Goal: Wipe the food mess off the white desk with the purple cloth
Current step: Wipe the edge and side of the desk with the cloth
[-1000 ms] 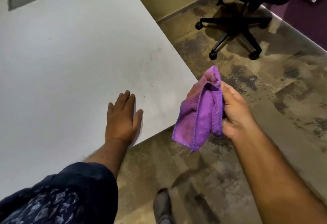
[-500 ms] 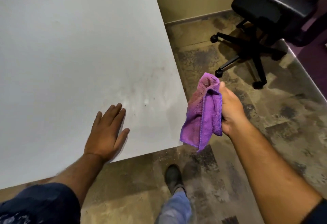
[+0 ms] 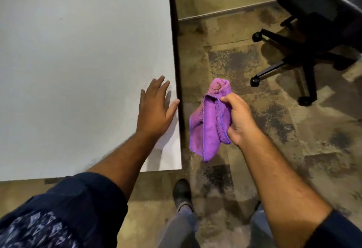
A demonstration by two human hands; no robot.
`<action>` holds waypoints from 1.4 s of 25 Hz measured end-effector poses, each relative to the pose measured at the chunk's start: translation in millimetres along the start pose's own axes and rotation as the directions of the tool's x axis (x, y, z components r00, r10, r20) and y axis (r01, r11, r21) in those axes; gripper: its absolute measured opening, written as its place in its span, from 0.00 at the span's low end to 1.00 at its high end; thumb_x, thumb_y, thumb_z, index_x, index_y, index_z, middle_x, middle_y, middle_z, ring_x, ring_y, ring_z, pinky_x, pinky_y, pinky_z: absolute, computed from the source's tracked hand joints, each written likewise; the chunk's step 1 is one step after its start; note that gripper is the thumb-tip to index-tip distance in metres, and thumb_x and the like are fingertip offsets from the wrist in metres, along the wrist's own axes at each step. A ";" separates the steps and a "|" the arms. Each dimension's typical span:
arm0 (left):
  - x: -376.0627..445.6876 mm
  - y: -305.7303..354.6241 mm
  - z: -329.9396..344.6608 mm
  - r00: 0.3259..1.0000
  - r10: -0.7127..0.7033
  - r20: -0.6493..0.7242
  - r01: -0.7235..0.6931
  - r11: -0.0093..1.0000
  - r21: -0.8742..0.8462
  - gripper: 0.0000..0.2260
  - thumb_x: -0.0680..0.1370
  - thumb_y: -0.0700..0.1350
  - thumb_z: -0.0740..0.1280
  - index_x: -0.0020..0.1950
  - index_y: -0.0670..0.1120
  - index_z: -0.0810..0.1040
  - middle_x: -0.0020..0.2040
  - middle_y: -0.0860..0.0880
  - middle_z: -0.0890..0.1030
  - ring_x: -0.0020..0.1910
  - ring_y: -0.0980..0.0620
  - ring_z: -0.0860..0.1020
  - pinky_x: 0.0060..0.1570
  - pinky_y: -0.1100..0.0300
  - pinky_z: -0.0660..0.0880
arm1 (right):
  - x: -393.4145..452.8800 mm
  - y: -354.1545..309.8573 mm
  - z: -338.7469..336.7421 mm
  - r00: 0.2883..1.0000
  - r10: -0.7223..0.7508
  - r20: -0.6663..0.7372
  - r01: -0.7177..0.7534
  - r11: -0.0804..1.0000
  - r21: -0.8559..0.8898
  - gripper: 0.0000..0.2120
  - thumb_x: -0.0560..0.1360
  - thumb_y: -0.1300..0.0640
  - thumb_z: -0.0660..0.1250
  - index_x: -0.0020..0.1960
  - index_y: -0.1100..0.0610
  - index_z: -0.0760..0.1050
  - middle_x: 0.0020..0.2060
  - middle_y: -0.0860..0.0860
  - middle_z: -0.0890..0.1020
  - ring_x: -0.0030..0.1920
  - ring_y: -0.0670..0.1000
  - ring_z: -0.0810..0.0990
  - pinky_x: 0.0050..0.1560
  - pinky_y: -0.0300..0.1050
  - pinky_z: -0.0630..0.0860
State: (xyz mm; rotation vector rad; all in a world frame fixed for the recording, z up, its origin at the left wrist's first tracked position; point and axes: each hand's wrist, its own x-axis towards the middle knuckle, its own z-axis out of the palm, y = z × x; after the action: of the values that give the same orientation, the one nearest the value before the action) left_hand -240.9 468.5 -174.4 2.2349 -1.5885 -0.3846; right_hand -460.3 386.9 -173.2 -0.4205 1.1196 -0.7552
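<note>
**Cloth held off the bench**

Your left hand (image 3: 154, 108) lies flat, fingers (image 3: 156, 84) spread, on the white bench (image 3: 78, 52) near its right edge. Your right hand (image 3: 238, 119) grips the bunched purple cloth (image 3: 209, 124) beside that edge, over the mottled floor (image 3: 274, 150). A black chair (image 3: 313, 22) stands at upper right, your shoe (image 3: 182, 193) below.

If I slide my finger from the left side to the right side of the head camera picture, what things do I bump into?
white desk → left hand, flat on the desk by its edge → purple cloth → right hand holding the cloth over the floor → black office chair
</note>
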 end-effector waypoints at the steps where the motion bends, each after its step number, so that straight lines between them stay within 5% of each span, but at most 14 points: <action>1: 8.0 7.6 6.5 0.998 -0.064 -0.020 0.064 0.998 0.003 0.27 0.85 0.59 0.60 0.83 0.49 0.66 0.86 0.49 0.62 0.86 0.46 0.57 0.84 0.40 0.51 | 5.9 -5.1 -5.3 0.999 0.018 0.028 -0.018 1.000 0.012 0.09 0.71 0.64 0.66 0.50 0.56 0.76 0.37 0.53 0.82 0.38 0.52 0.81 0.46 0.49 0.79; 6: 41.6 24.0 26.9 0.977 -0.214 0.020 0.203 0.950 0.237 0.27 0.88 0.57 0.54 0.86 0.50 0.58 0.88 0.48 0.54 0.87 0.43 0.50 0.84 0.37 0.49 | 41.7 -26.3 -66.1 0.988 0.035 0.149 -0.003 0.978 -0.210 0.30 0.63 0.69 0.63 0.65 0.56 0.75 0.54 0.55 0.85 0.50 0.52 0.83 0.54 0.48 0.80; 10: 51.0 19.6 34.6 0.977 -0.212 0.035 0.192 0.936 0.294 0.27 0.89 0.58 0.47 0.87 0.53 0.52 0.88 0.51 0.51 0.87 0.47 0.48 0.85 0.41 0.46 | 79.6 -15.0 -104.5 0.952 0.043 0.303 0.068 0.935 -0.347 0.29 0.73 0.79 0.64 0.67 0.54 0.73 0.60 0.57 0.84 0.53 0.49 0.84 0.56 0.44 0.80; 15: 45.7 18.4 51.7 0.978 -0.200 -0.057 0.207 0.933 0.294 0.25 0.89 0.55 0.47 0.87 0.53 0.55 0.88 0.51 0.53 0.87 0.51 0.50 0.85 0.43 0.48 | 117.4 34.6 -118.2 0.894 -0.019 0.448 0.158 0.948 -0.275 0.24 0.76 0.74 0.69 0.69 0.57 0.79 0.63 0.54 0.85 0.63 0.50 0.84 0.68 0.46 0.78; 21: 47.0 4.9 59.2 0.980 -0.125 -0.154 0.153 0.971 0.186 0.24 0.88 0.52 0.53 0.84 0.46 0.65 0.85 0.45 0.63 0.85 0.48 0.59 0.84 0.44 0.57 | 125.1 78.5 -67.6 0.857 -0.204 0.474 0.300 0.944 -0.135 0.24 0.75 0.66 0.72 0.69 0.51 0.80 0.65 0.50 0.85 0.67 0.49 0.83 0.73 0.54 0.76; 25: 44.1 -4.5 59.0 0.974 -0.145 -0.175 0.148 0.989 0.009 0.23 0.87 0.50 0.56 0.80 0.44 0.71 0.83 0.44 0.68 0.83 0.47 0.65 0.82 0.48 0.63 | 102.3 98.7 -7.7 0.776 -0.368 0.512 0.534 0.815 -0.225 0.27 0.73 0.73 0.66 0.69 0.58 0.82 0.65 0.55 0.81 0.65 0.49 0.80 0.70 0.39 0.76; 27: 43.2 -6.0 58.7 0.972 -0.175 -0.154 0.159 0.981 -0.114 0.21 0.88 0.50 0.56 0.79 0.44 0.73 0.82 0.44 0.69 0.83 0.48 0.66 0.81 0.52 0.65 | 79.8 112.4 8.8 0.740 -0.436 0.512 0.604 0.765 -0.222 0.25 0.70 0.76 0.65 0.61 0.59 0.86 0.61 0.55 0.82 0.63 0.49 0.80 0.69 0.41 0.77; 30: 42.0 -11.8 56.8 0.966 -0.194 -0.170 0.157 0.965 -0.211 0.20 0.88 0.47 0.56 0.75 0.40 0.77 0.80 0.42 0.73 0.79 0.47 0.71 0.76 0.60 0.70 | 54.7 134.9 6.9 0.750 -0.505 0.428 0.631 0.739 -0.235 0.20 0.70 0.76 0.68 0.53 0.59 0.89 0.56 0.53 0.85 0.60 0.46 0.80 0.66 0.39 0.78; 35: 42.1 -16.5 58.8 0.954 -0.224 -0.198 0.168 0.949 -0.267 0.20 0.87 0.49 0.58 0.73 0.43 0.80 0.78 0.45 0.75 0.79 0.48 0.72 0.77 0.52 0.71 | 3.1 159.5 -27.7 0.790 -0.429 0.439 0.571 0.775 -0.271 0.19 0.69 0.76 0.68 0.51 0.60 0.89 0.56 0.55 0.85 0.59 0.50 0.82 0.63 0.35 0.78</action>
State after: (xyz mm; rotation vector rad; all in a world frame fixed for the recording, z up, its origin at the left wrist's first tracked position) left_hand -238.3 425.4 -234.7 2.1609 -1.1390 -0.3467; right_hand -432.5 495.7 -290.0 -1.1997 0.8054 -0.8802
